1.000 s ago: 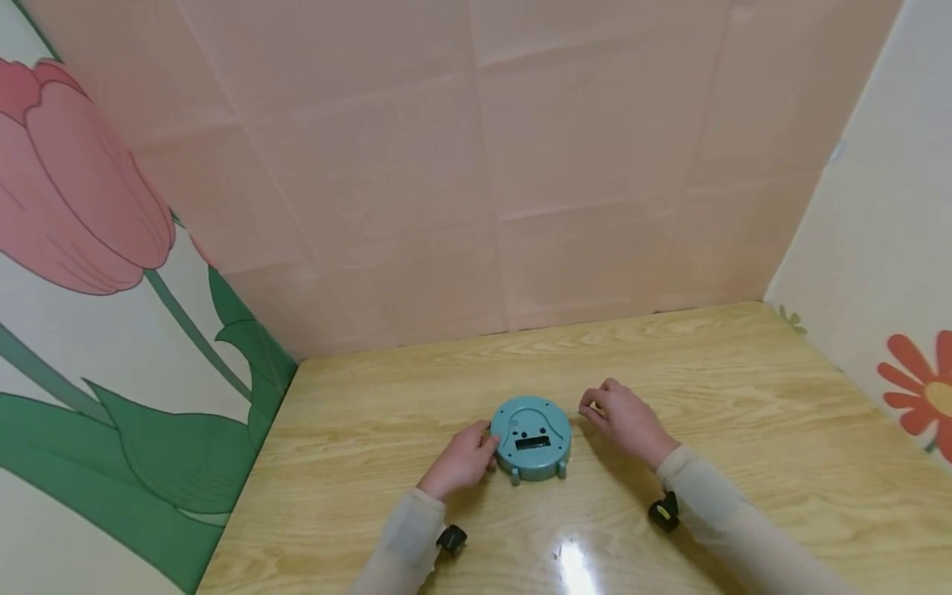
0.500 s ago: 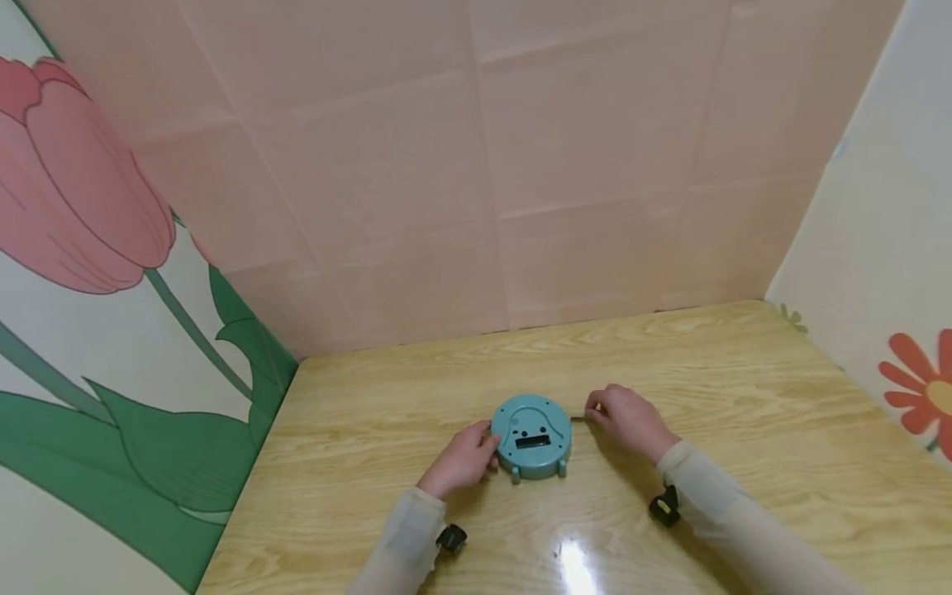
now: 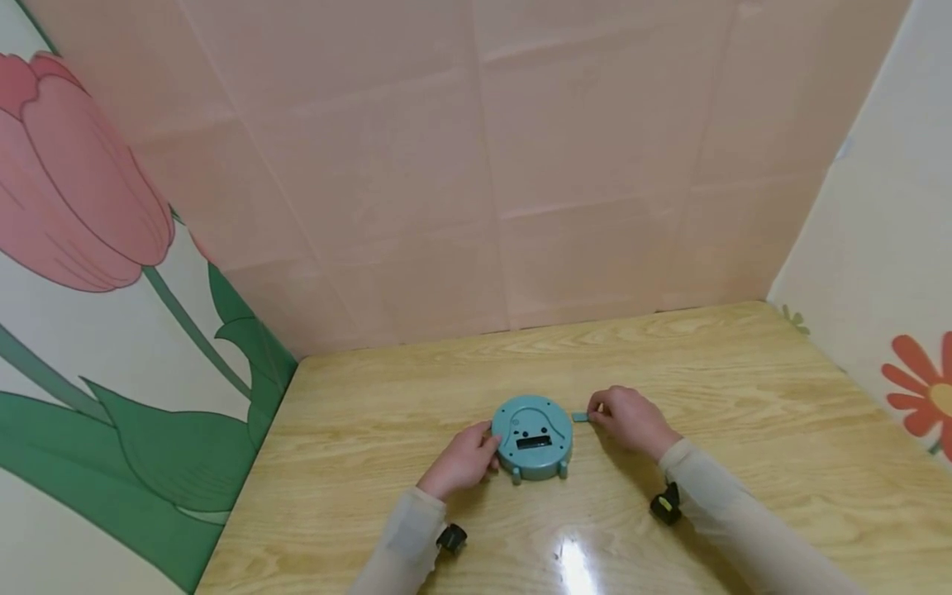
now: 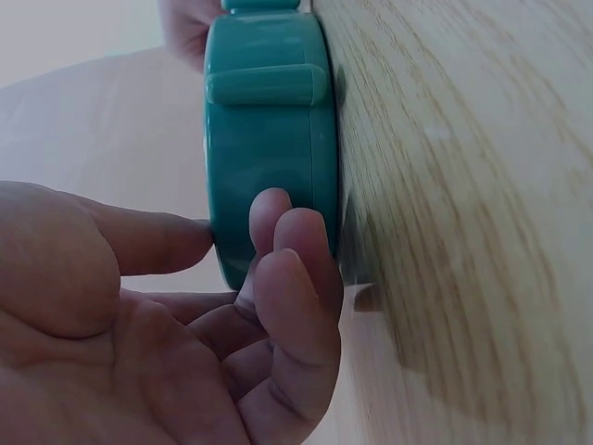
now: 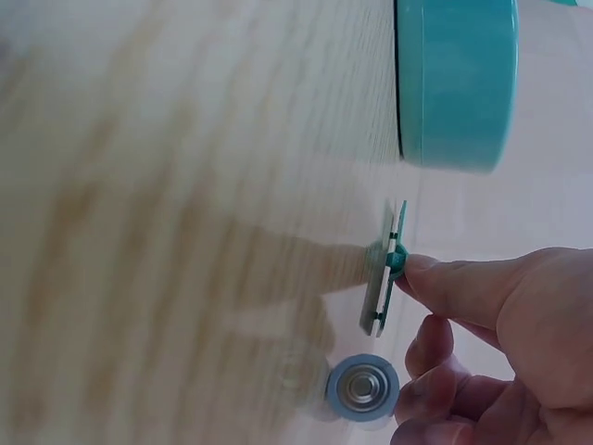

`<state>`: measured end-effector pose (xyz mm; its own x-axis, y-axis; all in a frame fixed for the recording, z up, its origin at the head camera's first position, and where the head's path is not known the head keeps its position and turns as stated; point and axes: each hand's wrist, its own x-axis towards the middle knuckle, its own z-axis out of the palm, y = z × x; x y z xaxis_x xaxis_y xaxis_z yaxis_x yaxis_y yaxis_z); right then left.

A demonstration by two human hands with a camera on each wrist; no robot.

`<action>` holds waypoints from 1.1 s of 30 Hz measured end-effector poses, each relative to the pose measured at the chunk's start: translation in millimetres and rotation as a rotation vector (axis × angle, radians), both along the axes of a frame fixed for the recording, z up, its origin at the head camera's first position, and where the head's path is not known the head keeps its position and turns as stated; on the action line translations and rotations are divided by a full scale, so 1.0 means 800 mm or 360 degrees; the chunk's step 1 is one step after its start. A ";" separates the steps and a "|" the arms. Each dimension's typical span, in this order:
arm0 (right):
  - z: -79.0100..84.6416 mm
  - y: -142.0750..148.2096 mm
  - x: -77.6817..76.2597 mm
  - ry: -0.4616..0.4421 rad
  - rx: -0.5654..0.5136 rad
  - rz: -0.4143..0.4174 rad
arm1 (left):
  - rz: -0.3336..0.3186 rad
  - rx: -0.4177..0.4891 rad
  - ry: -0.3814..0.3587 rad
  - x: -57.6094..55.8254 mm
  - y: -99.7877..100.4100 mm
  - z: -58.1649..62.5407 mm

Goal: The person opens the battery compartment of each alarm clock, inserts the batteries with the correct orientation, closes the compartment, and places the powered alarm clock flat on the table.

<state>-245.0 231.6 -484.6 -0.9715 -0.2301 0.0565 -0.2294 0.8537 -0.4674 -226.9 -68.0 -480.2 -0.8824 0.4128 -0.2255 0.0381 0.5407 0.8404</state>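
Observation:
A round teal alarm clock lies on its face, its back turned up and its battery slot uncovered and dark. My left hand grips the clock's left side, thumb on the upper edge and fingers curled against the rim, as the left wrist view shows. To the right of the clock, my right hand pinches a small teal battery cover close over the table. Beside the curled fingers of that hand a battery shows end-on; whether they hold it I cannot tell.
The wooden table carries the clock near its middle. A pink sheet hangs behind the back edge. Printed walls stand at both sides, with a tulip on the left and a red flower on the right.
My right hand has drawn slightly right, away from the clock. The battery cover, first hidden, then seen edge-on, now shows its flat teal side. My left hand has kept its grip on the clock.

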 end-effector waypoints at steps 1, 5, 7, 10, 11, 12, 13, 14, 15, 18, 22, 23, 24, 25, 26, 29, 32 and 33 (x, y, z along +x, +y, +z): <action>0.000 0.000 0.000 -0.0010 -0.0002 -0.0006 | -0.0002 -0.0001 0.0004 0.000 0.000 0.000; 0.002 0.000 -0.001 -0.0036 -0.0009 -0.0014 | -0.0007 -0.0006 0.0016 -0.001 -0.001 0.000; 0.003 0.000 -0.001 -0.0046 -0.0010 -0.0019 | -0.0005 -0.0006 0.0015 -0.002 0.000 0.001; 0.004 0.000 -0.001 -0.0051 0.0003 -0.0025 | 0.0000 0.0003 0.0006 -0.002 0.000 0.001; 0.004 0.000 -0.001 -0.0051 0.0008 -0.0027 | 0.0004 0.0007 0.0005 -0.002 0.000 0.002; 0.004 0.000 0.000 -0.0050 0.0015 -0.0028 | 0.0008 0.0007 0.0010 -0.002 0.000 0.002; 0.004 -0.001 0.000 -0.0048 0.0023 -0.0030 | 0.0013 0.0007 0.0017 -0.002 0.000 0.003; 0.005 -0.001 0.001 -0.0047 0.0030 -0.0033 | 0.0016 0.0007 0.0028 -0.002 0.000 0.003; 0.005 -0.001 0.001 -0.0047 0.0036 -0.0036 | 0.0022 0.0005 0.0036 -0.002 0.000 0.004; 0.006 0.000 0.001 -0.0061 0.0041 -0.0042 | 0.0041 -0.0006 0.0062 -0.002 0.000 0.005; 0.006 0.001 0.000 -0.0091 0.0051 -0.0051 | 0.0062 0.0007 0.0059 -0.003 0.000 0.007; 0.006 0.002 -0.001 -0.0099 0.0053 -0.0051 | 0.0068 0.0006 0.0062 -0.003 -0.001 0.007; 0.006 0.002 -0.002 -0.0105 0.0055 -0.0054 | 0.0073 0.0009 0.0065 -0.003 -0.001 0.007; 0.005 0.003 -0.002 -0.0113 0.0055 -0.0057 | 0.0078 0.0008 0.0070 -0.003 -0.002 0.007; 0.005 0.004 -0.003 -0.0118 0.0055 -0.0064 | 0.0081 0.0005 0.0086 -0.003 -0.002 0.007; 0.005 0.006 -0.003 -0.0113 0.0047 -0.0065 | 0.0086 -0.0013 0.0132 -0.004 -0.004 0.006; 0.005 0.010 -0.002 -0.0092 0.0043 -0.0108 | 0.0087 -0.0027 0.0171 -0.005 -0.005 0.005; 0.006 0.012 -0.001 -0.0080 0.0038 -0.0127 | 0.0092 -0.0028 0.0176 -0.005 -0.005 0.005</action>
